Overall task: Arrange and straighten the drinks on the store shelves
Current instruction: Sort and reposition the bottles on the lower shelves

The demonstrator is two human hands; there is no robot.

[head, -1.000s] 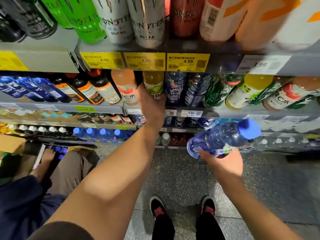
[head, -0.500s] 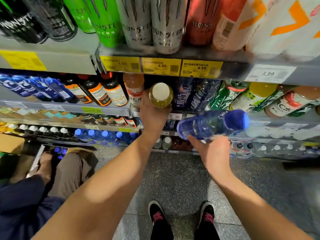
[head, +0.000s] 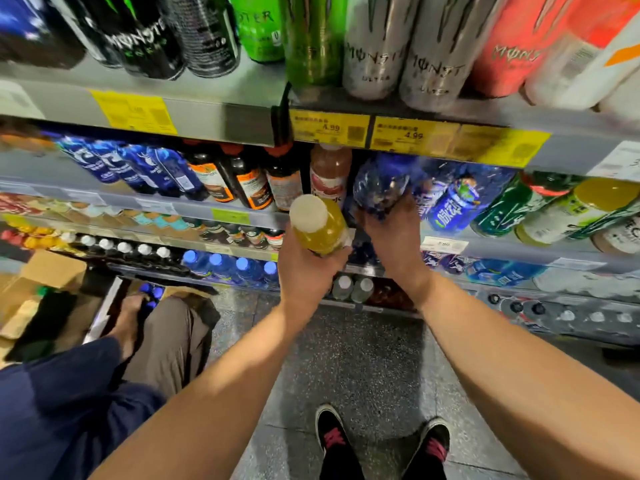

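Note:
My left hand [head: 308,268] grips a yellow drink bottle [head: 320,225] with a pale cap, held out in front of the second shelf with the cap pointing at me. My right hand [head: 393,230] holds a blue bottle [head: 381,183] by its lower part, with its far end inside the shelf slot under the yellow price tags [head: 398,135]. An orange-pink bottle [head: 329,174] stands just left of that slot. More blue bottles [head: 453,202] stand to its right.
Energy drink cans [head: 374,50] fill the top shelf. Dark bottles [head: 242,178] and blue bottles [head: 138,166] line the second shelf at left, green and yellow ones [head: 554,206] at right. Another person [head: 86,393] crouches at lower left beside cardboard boxes [head: 41,282].
My left hand has pulled the yellow bottle off the shelf and lowered it toward me. My right hand has raised the blue bottle and pushed it into the freed slot.

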